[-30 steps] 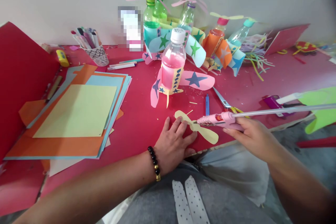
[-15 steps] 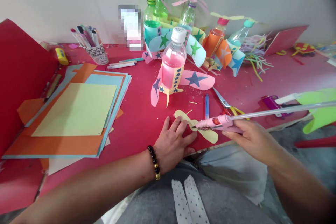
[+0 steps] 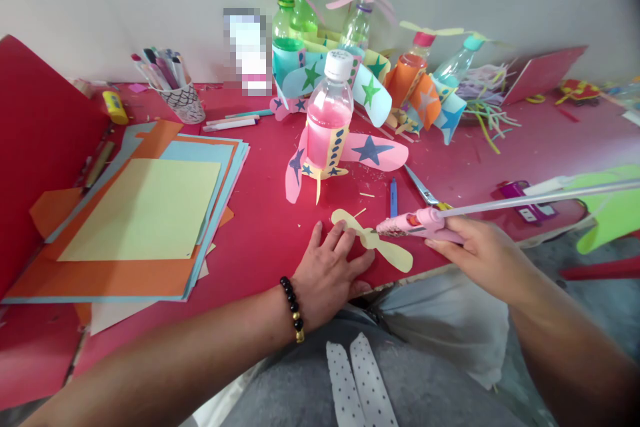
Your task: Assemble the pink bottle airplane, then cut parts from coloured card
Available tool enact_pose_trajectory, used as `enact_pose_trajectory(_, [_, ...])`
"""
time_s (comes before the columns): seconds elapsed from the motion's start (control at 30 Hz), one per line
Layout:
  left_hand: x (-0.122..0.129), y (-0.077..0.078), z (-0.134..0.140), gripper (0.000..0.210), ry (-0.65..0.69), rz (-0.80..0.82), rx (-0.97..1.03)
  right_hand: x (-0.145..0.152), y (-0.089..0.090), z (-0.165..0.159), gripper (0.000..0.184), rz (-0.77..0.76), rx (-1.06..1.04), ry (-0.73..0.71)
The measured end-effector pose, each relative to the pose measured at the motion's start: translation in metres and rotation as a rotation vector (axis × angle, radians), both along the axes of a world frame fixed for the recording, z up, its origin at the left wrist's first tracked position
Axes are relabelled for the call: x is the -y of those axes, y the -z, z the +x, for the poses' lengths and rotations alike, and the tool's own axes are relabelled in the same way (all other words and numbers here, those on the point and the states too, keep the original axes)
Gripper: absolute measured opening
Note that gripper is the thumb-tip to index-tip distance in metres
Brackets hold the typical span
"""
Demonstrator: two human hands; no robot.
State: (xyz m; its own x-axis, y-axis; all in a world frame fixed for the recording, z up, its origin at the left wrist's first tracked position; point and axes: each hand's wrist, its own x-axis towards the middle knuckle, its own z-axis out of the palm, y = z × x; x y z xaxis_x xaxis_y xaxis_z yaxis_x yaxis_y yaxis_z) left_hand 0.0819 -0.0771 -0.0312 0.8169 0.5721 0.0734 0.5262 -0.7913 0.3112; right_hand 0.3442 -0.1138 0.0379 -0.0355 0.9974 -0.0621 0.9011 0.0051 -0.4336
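Observation:
A pink glue gun (image 3: 417, 221) with a long clear glue stick (image 3: 530, 199) out of its back is gripped in my right hand (image 3: 475, 250). Its nozzle points at the middle of a pale yellow paper propeller (image 3: 395, 255) lying on the red table. My left hand (image 3: 330, 263) rests flat with fingers spread, fingertips on the propeller's left part. Just beyond stands a plastic bottle (image 3: 329, 117) of pink liquid with a white cap, pink paper wings with dark stars and a yellow strip.
Coloured paper sheets (image 3: 145, 213) are stacked at left, near a cup of markers (image 3: 180, 103). Scissors (image 3: 423, 185) and a blue pen (image 3: 393, 197) lie beyond the glue gun. Several decorated bottles (image 3: 415, 73) stand at the back. A purple object (image 3: 527, 203) sits right.
The glue gun's nozzle has shifted slightly right and up from the propeller's middle. My left hand stays in place on the paper.

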Motion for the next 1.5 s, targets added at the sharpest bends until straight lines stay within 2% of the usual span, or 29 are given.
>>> enact_pose_trajectory(0.13, [0.0,0.001,0.0,0.047,0.0,0.007,0.004,-0.003,0.001,-0.006,0.015,0.026,-0.009,-0.046])
enact_pose_trajectory(0.4, [0.0,0.001,0.0,0.046,0.002,0.005,0.001,0.004,-0.005,-0.001,0.018,-0.054,-0.066,-0.035])
enact_pose_trajectory(0.63, [0.0,0.001,-0.001,0.047,-0.005,0.001,0.013,0.004,-0.005,0.018,0.036,-0.031,-0.227,0.197])
enact_pose_trajectory(0.77, [-0.001,-0.004,0.0,0.044,-0.019,0.023,0.026,-0.006,0.003,0.044,0.033,-0.01,-0.499,0.274])
enact_pose_trajectory(0.9, [-0.005,-0.01,0.001,0.029,-0.05,0.041,0.041,-0.028,0.017,0.067,0.037,0.023,-0.68,0.427])
enact_pose_trajectory(1.07, [-0.014,-0.014,-0.001,0.021,-0.091,0.045,0.011,-0.054,0.048,0.089,0.04,0.01,-0.614,0.436])
enact_pose_trajectory(1.2, [-0.02,-0.014,-0.002,0.013,-0.092,0.015,-0.019,-0.06,0.065,0.094,0.045,0.035,-0.537,0.444])
enact_pose_trajectory(1.5, [-0.025,-0.016,-0.006,0.015,-0.081,-0.023,0.003,-0.06,0.066,0.103,0.046,0.024,-0.373,0.317])
